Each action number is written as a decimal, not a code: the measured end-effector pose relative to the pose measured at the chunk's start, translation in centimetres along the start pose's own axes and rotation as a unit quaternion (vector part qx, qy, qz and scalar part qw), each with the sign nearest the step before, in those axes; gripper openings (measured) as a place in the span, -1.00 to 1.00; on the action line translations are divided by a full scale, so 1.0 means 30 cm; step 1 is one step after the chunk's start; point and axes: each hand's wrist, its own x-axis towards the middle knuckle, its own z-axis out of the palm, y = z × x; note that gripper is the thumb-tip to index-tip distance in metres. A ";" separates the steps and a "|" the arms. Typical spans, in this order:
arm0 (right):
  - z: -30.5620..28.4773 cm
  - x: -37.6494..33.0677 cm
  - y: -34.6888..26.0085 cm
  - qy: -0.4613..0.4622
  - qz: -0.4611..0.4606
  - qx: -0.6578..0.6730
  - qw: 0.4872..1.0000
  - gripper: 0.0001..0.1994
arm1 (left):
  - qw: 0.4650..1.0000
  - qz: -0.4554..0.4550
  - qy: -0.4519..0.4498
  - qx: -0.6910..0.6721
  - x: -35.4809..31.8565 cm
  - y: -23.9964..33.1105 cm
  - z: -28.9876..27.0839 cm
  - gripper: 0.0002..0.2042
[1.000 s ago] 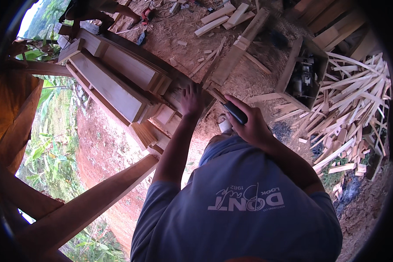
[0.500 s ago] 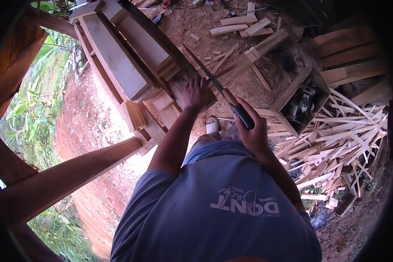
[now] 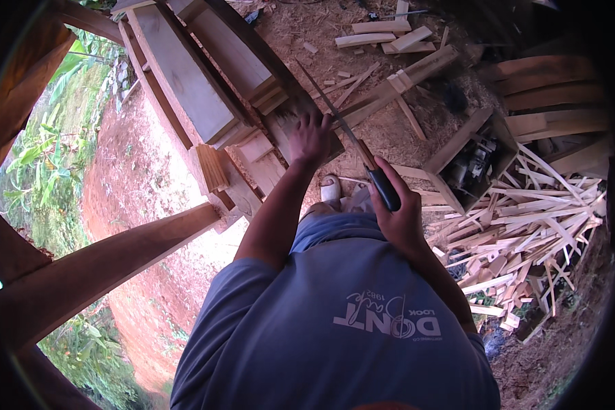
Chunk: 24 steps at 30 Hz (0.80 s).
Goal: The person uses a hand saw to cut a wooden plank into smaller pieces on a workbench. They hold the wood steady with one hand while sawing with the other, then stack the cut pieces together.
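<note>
Timber frame, long and boxy, is lying across the red dirt ground ahead of you, its stepped end pointing toward your feet. Right of it, a scrap pile of thin offcuts is spreading beside an open wooden box. A thick beam is slanting across the lower left. You are pressing your left hand flat on the frame's near end, fingers spread, clasping nothing. Your right hand is wrapping its grip tightly around the dark handle of a saw, whose narrow blade is angling up and left, passing just beside your left fingers.
</note>
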 end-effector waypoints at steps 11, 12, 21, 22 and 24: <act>-0.295 -0.325 -0.178 -0.038 0.112 -0.044 0.992 -0.43 | 0.999 -0.004 0.037 0.003 0.012 -0.010 0.030 -0.73; -0.318 -0.360 -0.183 -0.029 0.091 -0.063 0.993 -0.43 | 0.999 0.000 0.039 0.005 0.012 -0.010 0.028 -0.73; -0.246 -0.260 -0.189 -0.008 0.053 -0.053 0.997 -0.47 | 0.999 0.047 0.025 -0.011 0.011 -0.038 0.017 -0.76; -0.201 -0.211 -0.170 0.002 0.064 -0.041 0.997 -0.49 | 0.998 0.051 0.025 -0.014 0.013 -0.035 0.010 -0.76; -0.119 -0.111 -0.098 0.025 0.029 -0.024 0.999 -0.53 | 0.998 0.062 0.030 -0.016 0.002 -0.035 0.010 -0.76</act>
